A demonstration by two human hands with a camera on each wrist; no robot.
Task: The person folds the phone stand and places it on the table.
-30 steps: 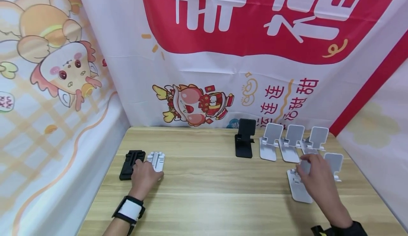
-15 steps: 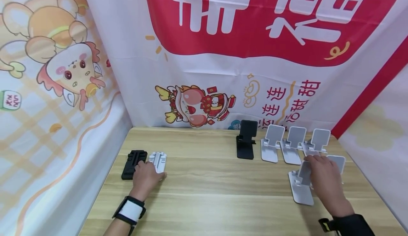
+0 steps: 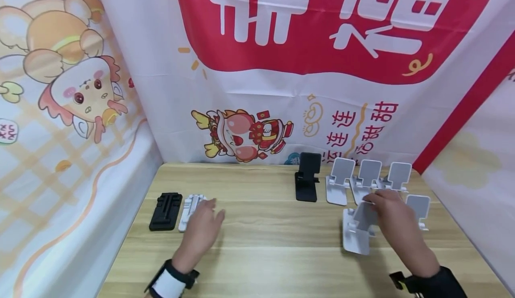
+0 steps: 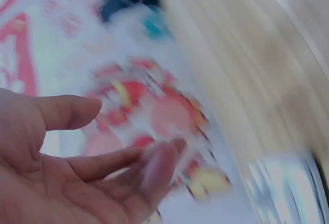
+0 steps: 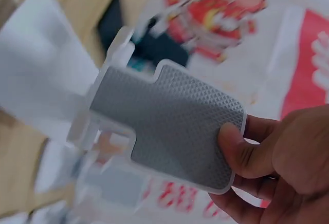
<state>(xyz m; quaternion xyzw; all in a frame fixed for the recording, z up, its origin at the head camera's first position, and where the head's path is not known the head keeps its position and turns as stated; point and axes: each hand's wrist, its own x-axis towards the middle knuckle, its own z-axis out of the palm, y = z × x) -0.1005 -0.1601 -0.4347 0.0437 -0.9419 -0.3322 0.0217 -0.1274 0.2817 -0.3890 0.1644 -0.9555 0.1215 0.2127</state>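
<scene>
My right hand [image 3: 396, 220] pinches the top of an unfolded white phone stand [image 3: 356, 235] by its grey-padded plate, thumb on the pad [image 5: 180, 126] and fingers behind. Its base hangs to the left, tilted. My left hand [image 3: 202, 228] holds nothing; its fingers are loosely bent and the thumb is apart from them in the left wrist view. It is beside a folded white phone stand [image 3: 186, 217], partly covering it in the head view. Left of that lies a folded black phone stand [image 3: 166, 211].
An unfolded black phone stand [image 3: 306, 186] stands at the back, beside several unfolded white phone stands [image 3: 337, 190] in a row. Another white one [image 3: 419, 208] is behind my right hand. Printed cloth [image 3: 241, 83] hangs along the back edge of the wooden table [image 3: 257, 262].
My left hand has come off the folded white stand and moved right, its fingers extending. My right hand has taken hold of the unfolded white stand and shifted it left, tilting it.
</scene>
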